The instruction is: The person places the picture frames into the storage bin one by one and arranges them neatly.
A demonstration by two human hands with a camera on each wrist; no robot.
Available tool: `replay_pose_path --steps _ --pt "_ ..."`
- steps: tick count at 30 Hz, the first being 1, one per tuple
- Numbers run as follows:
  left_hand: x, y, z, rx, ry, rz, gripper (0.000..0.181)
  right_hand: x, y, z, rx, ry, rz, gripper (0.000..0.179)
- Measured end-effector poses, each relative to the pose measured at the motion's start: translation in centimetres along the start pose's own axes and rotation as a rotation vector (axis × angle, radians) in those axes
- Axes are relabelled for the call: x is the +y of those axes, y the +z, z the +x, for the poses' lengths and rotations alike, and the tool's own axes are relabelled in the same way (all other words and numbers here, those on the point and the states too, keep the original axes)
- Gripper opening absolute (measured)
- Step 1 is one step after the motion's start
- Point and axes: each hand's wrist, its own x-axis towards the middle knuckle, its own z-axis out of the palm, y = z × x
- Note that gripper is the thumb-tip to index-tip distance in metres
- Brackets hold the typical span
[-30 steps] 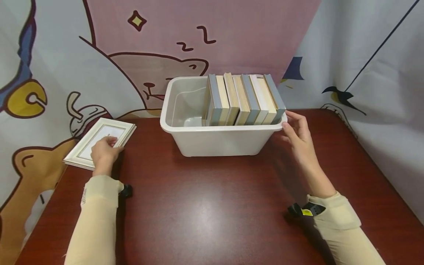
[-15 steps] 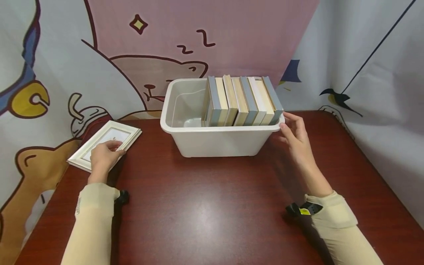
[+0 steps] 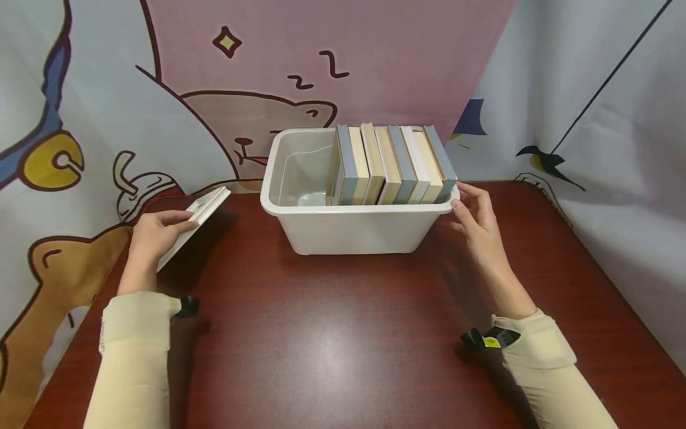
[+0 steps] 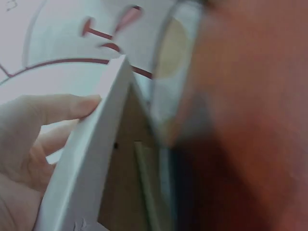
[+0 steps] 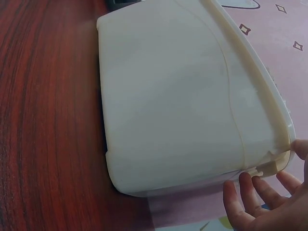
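In the head view my left hand [image 3: 150, 238] pinches the edge of a white picture frame [image 3: 213, 202] at the left of the table, thumb on the near side. The frame stands tilted up on edge. Its brown backing [image 4: 127, 159] and pale rim show in the left wrist view. At the far right corner of a white plastic bin [image 3: 354, 232], my right hand [image 3: 485, 238] grips the rim, thumb on top and fingers below. Several slim, book-like pieces [image 3: 404, 167] in blue-grey, cream and white stand upright in the bin's right part.
The bin stands at the back of a dark red wooden table [image 3: 332, 322]. Close behind hangs a cloth backdrop [image 3: 396, 59] with cartoon prints, which also runs along both sides. Inside the bin, the left part shows bare floor.
My left hand has tipped the picture frame from lying flat to standing on edge and shifted slightly left. The right hand stays at the bin's rim.
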Motion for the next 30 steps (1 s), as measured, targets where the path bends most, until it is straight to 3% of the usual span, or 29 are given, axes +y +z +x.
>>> replay_pose_path --steps 3,7,11,14,18,20,24,30 --pt "1.4 -1.5 -0.2 -0.109 -0.018 -0.074 0.056 0.1 0.0 0.0 0.003 0.000 -0.004 0.041" --pt "2.7 -3.1 -0.4 -0.217 -0.025 -0.098 0.065 0.1 0.0 0.0 0.001 -0.002 0.001 0.040" --pt "3.3 -3.1 -0.4 -0.252 0.011 -0.086 0.061 0.1 0.1 0.0 0.001 -0.007 0.013 0.040" --pt "3.7 -2.5 -0.8 -0.217 0.124 -0.063 0.050 0.2 0.1 0.0 0.002 -0.010 0.022 0.041" --pt "4.0 -1.8 -1.4 -0.093 0.296 0.013 0.033 0.2 0.1 0.0 0.004 -0.007 0.025 0.041" --pt "4.2 -1.6 -1.7 -0.042 0.339 0.063 0.030 0.2 0.1 0.0 0.007 -0.005 0.022 0.041" --pt "4.4 -1.3 -1.8 0.004 0.375 0.137 0.032 0.2 0.1 -0.1 0.010 0.003 0.013 0.041" --pt "4.8 -1.1 -2.1 0.020 0.381 0.150 0.038 0.2 0.1 0.0 0.004 -0.003 0.010 0.041"
